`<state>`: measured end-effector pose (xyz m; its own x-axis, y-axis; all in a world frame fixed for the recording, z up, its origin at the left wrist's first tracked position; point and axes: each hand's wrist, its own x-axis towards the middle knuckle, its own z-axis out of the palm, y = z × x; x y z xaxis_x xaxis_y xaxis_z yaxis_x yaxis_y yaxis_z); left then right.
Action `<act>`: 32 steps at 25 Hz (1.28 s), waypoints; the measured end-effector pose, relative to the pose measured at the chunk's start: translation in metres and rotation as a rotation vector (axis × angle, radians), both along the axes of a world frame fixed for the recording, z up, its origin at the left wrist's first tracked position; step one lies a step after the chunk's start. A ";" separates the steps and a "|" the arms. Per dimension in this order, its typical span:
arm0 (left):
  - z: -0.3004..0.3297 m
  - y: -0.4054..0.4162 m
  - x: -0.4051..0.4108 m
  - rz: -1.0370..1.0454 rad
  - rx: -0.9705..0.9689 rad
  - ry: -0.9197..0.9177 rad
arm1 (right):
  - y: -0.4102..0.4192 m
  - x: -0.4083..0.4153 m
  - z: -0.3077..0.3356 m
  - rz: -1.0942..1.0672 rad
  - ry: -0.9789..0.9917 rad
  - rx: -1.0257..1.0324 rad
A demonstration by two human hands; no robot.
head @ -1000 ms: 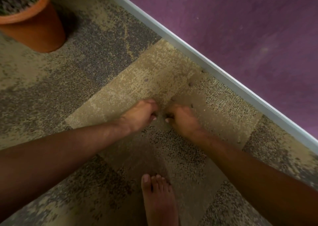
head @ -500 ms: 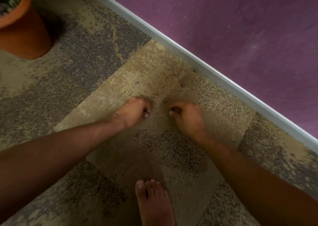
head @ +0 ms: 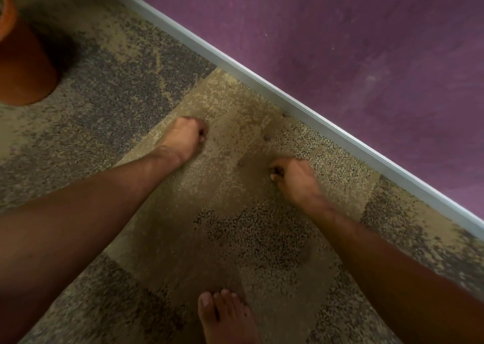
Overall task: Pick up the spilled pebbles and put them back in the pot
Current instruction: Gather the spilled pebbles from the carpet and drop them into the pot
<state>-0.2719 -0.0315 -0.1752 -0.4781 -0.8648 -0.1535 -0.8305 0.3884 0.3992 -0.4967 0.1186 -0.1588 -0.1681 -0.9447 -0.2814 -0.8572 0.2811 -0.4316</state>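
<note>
Now our two hands are apart, while half a second ago they were close together over the same spot of the carpet (head: 262, 233). Going from the left: the pot (head: 23, 63) stands at the upper left edge of the view, only partly visible, well apart from both hands. It sits nearer to the edge than a second ago, so our head has turned a little to the right.

Our left hand (head: 187, 136) has moved up and to the left, and its fingers are curled closed toward the carpet. We judge it holds pebbles, but we cannot see them inside.

Between the hands, one pebble (head: 241, 163) still lies on the beige tile, and another pebble (head: 267, 137) lies further up, nearer to the white baseboard (head: 262, 81). A small dark speck right at the baseboard may be a third.

Our right hand (head: 293, 177) is also curled closed, with something dark pinched at the fingertips, probably a pebble. So the collecting goes on, and nothing has gone to the pot yet.
</note>
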 end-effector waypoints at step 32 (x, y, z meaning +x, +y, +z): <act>0.057 -0.025 0.105 0.872 0.351 1.019 | -0.162 0.153 0.041 -0.363 -1.097 -0.086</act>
